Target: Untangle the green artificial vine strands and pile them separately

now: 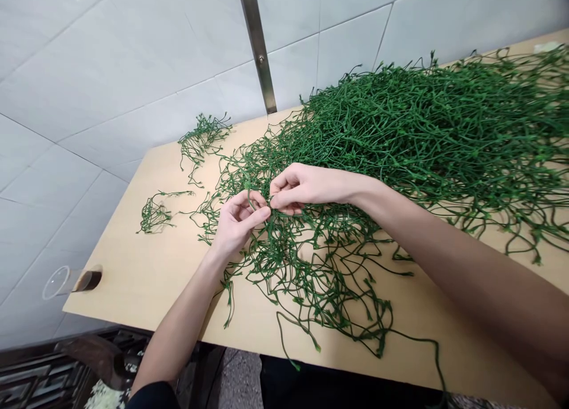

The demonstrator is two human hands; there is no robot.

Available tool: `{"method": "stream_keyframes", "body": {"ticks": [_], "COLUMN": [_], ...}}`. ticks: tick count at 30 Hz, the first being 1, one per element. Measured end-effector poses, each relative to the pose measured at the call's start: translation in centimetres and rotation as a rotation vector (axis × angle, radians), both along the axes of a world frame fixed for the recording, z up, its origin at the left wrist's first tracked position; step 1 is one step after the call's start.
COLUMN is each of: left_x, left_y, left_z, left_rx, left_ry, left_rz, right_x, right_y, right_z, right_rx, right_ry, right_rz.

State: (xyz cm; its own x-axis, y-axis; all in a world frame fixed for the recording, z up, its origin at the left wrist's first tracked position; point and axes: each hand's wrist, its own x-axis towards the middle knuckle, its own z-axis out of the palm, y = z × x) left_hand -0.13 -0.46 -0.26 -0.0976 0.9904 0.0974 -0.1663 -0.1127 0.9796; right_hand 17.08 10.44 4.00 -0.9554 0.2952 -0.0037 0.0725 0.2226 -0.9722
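Note:
A big tangle of thin green plastic stems [422, 130] covers the right and middle of a light wooden table [146, 272]. My left hand [237, 222] is pinched shut on one green stem at the near edge of the tangle. My right hand [297, 187] pinches the same stem just to the right, its fingertips almost touching those of the left. Loose stems spread under both hands toward the table's front edge. Two small bundles of stems lie apart: one [202, 137] at the far left, another [155, 213] nearer the left edge.
A clear plastic cup [71, 280] with dark liquid lies at the table's left front corner. White tiled wall stands behind, with a metal strip [258, 47] running down it. Dark carved furniture [53, 367] sits below the table at the lower left.

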Motion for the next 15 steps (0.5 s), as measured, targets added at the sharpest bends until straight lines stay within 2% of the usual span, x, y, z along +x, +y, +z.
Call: {"method": "stream_keyframes", "body": {"ticks": [2, 5, 10, 15], "left_x": [0.0, 0.0, 0.4, 0.7], "left_y": [0.0, 0.1, 0.1, -0.1], "left_z": [-0.1, -0.2, 0.2, 0.4], "left_rx": [-0.01, -0.018, -0.047, -0.119], "left_ry": [0.022, 0.034, 0.015, 0.068], "left_rz": [0.003, 0.018, 0.074, 0.06], "right_x": [0.3, 0.9, 1.3, 1.4], "right_y": [0.3, 0.6, 0.2, -0.4], "right_z": [-0.1, 0.2, 1.4, 1.5], "right_rx": [0.025, 0.165, 0.397, 0.549], "right_ry": [0.004, -0.012, -0.148, -0.12], "right_rz": [0.032, 0.033, -0.037, -0.096]}}
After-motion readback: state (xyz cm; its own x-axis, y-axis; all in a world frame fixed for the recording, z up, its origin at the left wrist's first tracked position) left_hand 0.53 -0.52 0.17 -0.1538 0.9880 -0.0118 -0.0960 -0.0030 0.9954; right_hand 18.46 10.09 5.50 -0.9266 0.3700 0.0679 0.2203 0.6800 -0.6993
